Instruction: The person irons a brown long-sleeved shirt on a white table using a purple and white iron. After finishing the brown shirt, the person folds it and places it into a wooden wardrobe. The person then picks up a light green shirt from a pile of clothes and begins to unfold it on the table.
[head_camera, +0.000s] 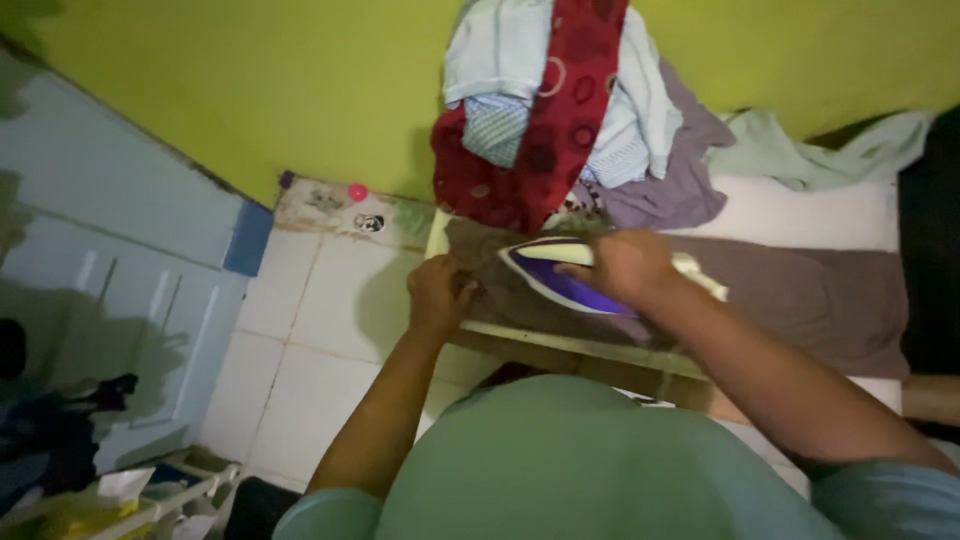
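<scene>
The right hand (620, 265) grips the purple and white iron (560, 272) on the brown cloth (800, 290). The left hand (438, 292) presses the cloth at the board's left end, near enough for the hot iron to burn it.

My right hand (622, 266) covers the iron's (560, 280) handle; the clothes pile (570, 110) beyond my fingers is cut off by the top edge.

Iron (560, 278) sits on cloth (800, 290) on the board (560, 340). Left of iron: left hand (437, 293) on cloth edge. Behind iron: clothes pile (570, 110). Right hand (625, 265) on top of iron.
</scene>
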